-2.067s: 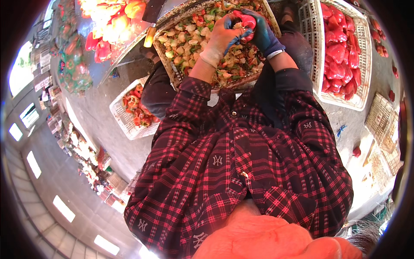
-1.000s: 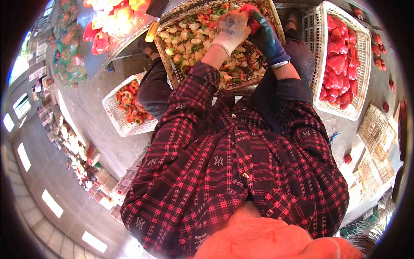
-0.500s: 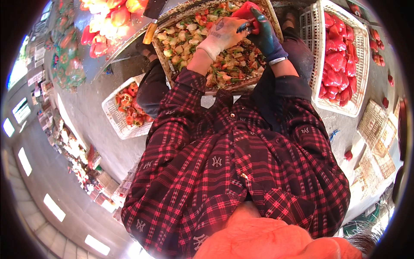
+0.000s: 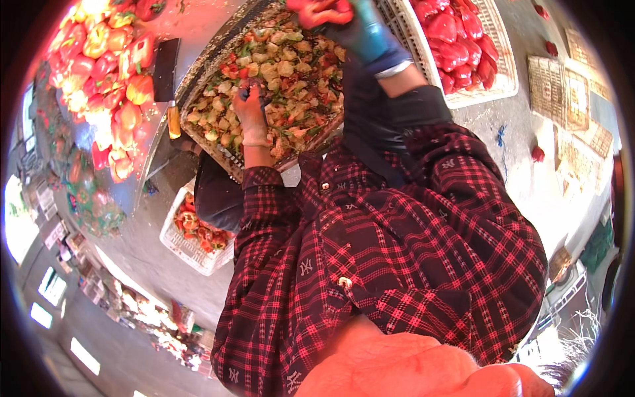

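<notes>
The right hand [image 4: 360, 30], in a blue glove, has its grip closed round a red pepper [image 4: 321, 10] at the top edge. The left hand [image 4: 253, 116], in a pale glove, is curled round a small dark tool; whether that is a knife I cannot tell. Directly below both lies the tray of pepper scraps [image 4: 218, 149]. Judged from this, keep the pepper over the tray so trimmings land inside.

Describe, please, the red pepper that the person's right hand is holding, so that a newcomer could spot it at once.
Start at the big tray of pepper cores and trimmings at top centre. Just above its far right corner, the right hand in a blue glove grips a red pepper. It alone is held up off any surface, while the other red peppers lie in the white crate to the right.
</notes>
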`<state>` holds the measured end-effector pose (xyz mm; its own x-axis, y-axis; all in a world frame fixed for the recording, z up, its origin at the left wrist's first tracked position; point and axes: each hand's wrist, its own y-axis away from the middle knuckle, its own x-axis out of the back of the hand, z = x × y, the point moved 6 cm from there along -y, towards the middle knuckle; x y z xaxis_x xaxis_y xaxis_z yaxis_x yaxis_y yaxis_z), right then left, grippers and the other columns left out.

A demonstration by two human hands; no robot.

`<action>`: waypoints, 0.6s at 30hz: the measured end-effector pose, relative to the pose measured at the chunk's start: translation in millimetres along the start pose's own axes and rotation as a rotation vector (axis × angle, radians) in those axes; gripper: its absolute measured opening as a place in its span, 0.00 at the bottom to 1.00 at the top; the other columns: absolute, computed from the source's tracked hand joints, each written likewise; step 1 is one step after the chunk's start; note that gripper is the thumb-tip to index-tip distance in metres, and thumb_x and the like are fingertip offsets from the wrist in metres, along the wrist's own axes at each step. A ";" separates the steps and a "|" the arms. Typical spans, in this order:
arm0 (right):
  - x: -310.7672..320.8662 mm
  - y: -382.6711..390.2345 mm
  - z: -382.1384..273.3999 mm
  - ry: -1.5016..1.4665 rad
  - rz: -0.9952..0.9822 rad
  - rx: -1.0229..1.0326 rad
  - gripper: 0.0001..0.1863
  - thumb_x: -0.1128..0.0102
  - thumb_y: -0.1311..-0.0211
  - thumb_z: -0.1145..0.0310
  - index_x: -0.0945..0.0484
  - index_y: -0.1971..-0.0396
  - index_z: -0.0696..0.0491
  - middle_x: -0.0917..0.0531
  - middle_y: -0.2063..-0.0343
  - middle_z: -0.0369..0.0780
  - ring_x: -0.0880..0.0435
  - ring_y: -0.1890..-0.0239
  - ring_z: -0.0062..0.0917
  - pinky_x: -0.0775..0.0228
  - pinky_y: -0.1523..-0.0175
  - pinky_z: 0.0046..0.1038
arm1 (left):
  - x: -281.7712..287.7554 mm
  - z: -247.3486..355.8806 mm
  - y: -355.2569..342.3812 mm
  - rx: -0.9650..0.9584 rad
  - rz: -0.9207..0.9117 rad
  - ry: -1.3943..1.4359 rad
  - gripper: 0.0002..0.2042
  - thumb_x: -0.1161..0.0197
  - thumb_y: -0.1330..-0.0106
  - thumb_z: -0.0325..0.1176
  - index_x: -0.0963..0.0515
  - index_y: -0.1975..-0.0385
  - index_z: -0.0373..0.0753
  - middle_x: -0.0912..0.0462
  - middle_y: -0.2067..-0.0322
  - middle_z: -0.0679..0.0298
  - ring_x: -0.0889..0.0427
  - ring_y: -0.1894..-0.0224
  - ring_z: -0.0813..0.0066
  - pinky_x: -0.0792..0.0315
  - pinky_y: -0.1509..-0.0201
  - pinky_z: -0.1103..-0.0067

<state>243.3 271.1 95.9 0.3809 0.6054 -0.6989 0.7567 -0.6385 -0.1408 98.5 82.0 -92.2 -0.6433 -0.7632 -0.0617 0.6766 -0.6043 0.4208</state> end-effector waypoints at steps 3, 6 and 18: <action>12.1 21.5 -70.2 0.356 0.067 0.062 0.22 0.55 0.33 0.50 0.31 0.58 0.56 0.27 0.68 0.39 0.30 0.70 0.19 0.39 0.65 0.18 | 10.1 -22.4 3.9 0.004 -0.024 -0.126 0.11 0.44 0.33 0.35 0.22 0.62 0.32 0.23 0.73 0.67 0.26 0.75 0.79 0.30 0.72 0.81; 112.2 99.3 -123.0 0.707 0.533 0.116 0.19 0.52 0.34 0.63 0.29 0.49 0.60 0.22 0.53 0.45 0.21 0.52 0.31 0.32 0.44 0.30 | 3.4 -30.9 13.8 0.007 -0.069 -0.147 0.13 0.42 0.36 0.40 0.21 0.61 0.35 0.20 0.74 0.65 0.24 0.76 0.77 0.31 0.72 0.79; 295.4 259.9 -108.2 1.755 0.887 -0.276 0.30 0.38 0.43 0.55 0.29 0.46 0.61 0.23 0.50 0.52 0.23 0.49 0.42 0.31 0.46 0.35 | 42.9 169.5 -24.8 -0.832 0.314 -1.120 0.11 0.44 0.39 0.36 0.23 0.65 0.36 0.20 0.71 0.53 0.19 0.67 0.63 0.26 0.66 0.68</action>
<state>610.0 335.4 -71.3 0.5117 0.0469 0.8579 0.0761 -0.9971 0.0091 -6.6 103.1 48.1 -0.1041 -0.5450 0.8320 0.5993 -0.7020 -0.3848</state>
